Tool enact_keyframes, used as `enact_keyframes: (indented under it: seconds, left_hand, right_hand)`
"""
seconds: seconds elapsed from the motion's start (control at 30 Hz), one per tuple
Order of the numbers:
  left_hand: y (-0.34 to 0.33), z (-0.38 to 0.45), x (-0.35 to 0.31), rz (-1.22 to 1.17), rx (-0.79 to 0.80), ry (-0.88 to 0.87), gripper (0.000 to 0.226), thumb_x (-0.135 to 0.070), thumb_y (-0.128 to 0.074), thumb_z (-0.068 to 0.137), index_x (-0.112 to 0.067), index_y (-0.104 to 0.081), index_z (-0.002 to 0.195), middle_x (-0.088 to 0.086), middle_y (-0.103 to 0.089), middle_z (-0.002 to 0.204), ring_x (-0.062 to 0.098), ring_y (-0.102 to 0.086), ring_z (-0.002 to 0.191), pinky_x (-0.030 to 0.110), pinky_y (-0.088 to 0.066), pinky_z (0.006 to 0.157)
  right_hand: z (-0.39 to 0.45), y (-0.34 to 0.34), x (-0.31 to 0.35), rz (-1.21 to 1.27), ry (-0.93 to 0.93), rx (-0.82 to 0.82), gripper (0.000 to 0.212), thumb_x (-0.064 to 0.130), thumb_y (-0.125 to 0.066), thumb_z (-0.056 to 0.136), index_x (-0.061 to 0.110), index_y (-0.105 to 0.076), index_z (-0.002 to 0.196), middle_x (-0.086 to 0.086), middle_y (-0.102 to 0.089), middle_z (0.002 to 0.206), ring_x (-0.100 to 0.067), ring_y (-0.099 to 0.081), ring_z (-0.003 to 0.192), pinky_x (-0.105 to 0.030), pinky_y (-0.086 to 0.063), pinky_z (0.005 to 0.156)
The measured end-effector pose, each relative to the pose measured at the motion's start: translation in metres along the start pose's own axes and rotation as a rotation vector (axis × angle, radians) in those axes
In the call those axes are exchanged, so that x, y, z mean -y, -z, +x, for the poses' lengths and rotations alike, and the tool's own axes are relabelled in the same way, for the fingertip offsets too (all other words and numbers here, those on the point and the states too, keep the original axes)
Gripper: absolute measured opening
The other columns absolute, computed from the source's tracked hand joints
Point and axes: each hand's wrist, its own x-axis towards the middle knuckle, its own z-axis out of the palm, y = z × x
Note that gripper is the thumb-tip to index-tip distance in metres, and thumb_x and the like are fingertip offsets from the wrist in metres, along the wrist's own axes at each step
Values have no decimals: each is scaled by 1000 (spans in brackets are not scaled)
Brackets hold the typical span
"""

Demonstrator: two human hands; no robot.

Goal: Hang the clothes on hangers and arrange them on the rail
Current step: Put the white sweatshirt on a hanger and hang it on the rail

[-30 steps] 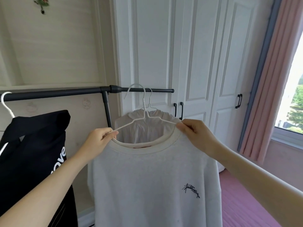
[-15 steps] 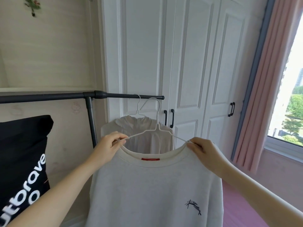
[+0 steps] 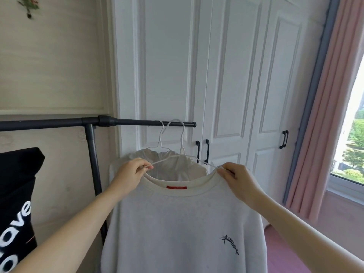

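Sweatshirt (image 3: 177, 223): white, on white wire hanger (image 3: 182, 146), held up at the rail's right end.
Left hand (image 3: 130, 174): pinching hanger arm and collar, left shoulder.
Right hand (image 3: 238, 178): pinching collar over hanger arm, right shoulder.
Hanger hook: at the black rail (image 3: 137, 122); seated or not, cannot tell.
Behind: white shirt (image 3: 173, 164) hung on second hanger (image 3: 160, 138).
Left edge: black printed garment (image 3: 15, 194).
Backdrop: white wardrobe doors (image 3: 216, 75), pink curtain (image 3: 331, 115).

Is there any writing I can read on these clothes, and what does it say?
"ove": white letters on the black garment, cut off by the frame edge; more letters below are cut off too.
Red neck label inside the white sweatshirt: print too small to read.
Black chest mark on the sweatshirt: a scribbled design, not legible as words.
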Motion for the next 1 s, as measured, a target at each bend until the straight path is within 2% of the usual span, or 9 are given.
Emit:
enact_keyframes:
  seconds: [0.07,0.17,0.27,0.47,0.6,0.67,0.83,0.93,1.0]
  left_hand:
    - [1,14,7,-16,-54,19,16,-9,-60,92,-18,-73,95,-10,-68,86,4,-60,82,21,-45,71]
    - [10,37,21,-75,-168,76,15,-5,-65,87,-15,-72,97,-6,-68,86,6,-60,82,21,-47,74]
    - [22,54,37,-5,-219,80,14,-7,-69,85,-16,-70,96,-5,-66,84,10,-60,80,18,-44,69]
    - [37,74,65,263,-206,-1,12,-9,-63,90,-12,-71,97,1,-69,90,15,-61,81,30,-51,71]
    - [35,72,74,403,-189,-19,15,-14,-59,92,-16,-68,81,-2,-65,77,14,-59,69,37,-55,63]
    - [33,71,78,462,-144,15,19,-17,-57,93,-17,-67,77,-3,-64,73,14,-59,66,39,-55,60]
    - [24,65,82,481,-57,108,20,-20,-56,95,-14,-67,78,0,-63,73,16,-58,66,33,-47,56]
    - [21,67,81,458,-59,117,19,-17,-57,95,-11,-67,80,2,-62,74,18,-58,66,35,-48,57]
    - [21,68,80,444,-50,116,17,-15,-58,94,-11,-67,80,3,-61,75,19,-58,67,38,-52,60]
  right_hand:
    - [17,-10,-1,7,-2,-4,40,23,-56,94,21,-45,56,9,-38,48,-7,-35,50,-18,-27,49]
    - [44,-28,4,2,8,-19,38,21,-56,93,9,-47,58,2,-38,54,-14,-35,55,-24,-26,52]
    - [68,-44,15,-12,31,-24,46,21,-56,93,17,-35,53,4,-32,52,-13,-30,52,-21,-28,50]
    - [105,-79,26,-14,24,11,46,23,-54,95,16,-34,55,4,-30,51,-11,-29,51,-20,-26,48]
    - [110,-98,24,10,22,50,39,24,-53,96,10,-43,60,4,-33,52,-11,-31,51,-20,-28,49]
    - [108,-105,21,14,16,77,42,23,-53,96,14,-40,57,6,-33,51,-10,-30,50,-18,-29,48]
    - [107,-121,11,-40,22,108,43,20,-54,94,15,-37,56,6,-33,50,-10,-31,51,-20,-28,49]
    - [108,-121,6,-33,0,100,37,22,-56,94,12,-45,59,6,-37,51,-9,-35,51,-17,-32,49]
    - [108,-118,4,-70,-24,142,32,26,-55,94,13,-56,65,5,-47,55,-9,-44,57,-15,-34,49]
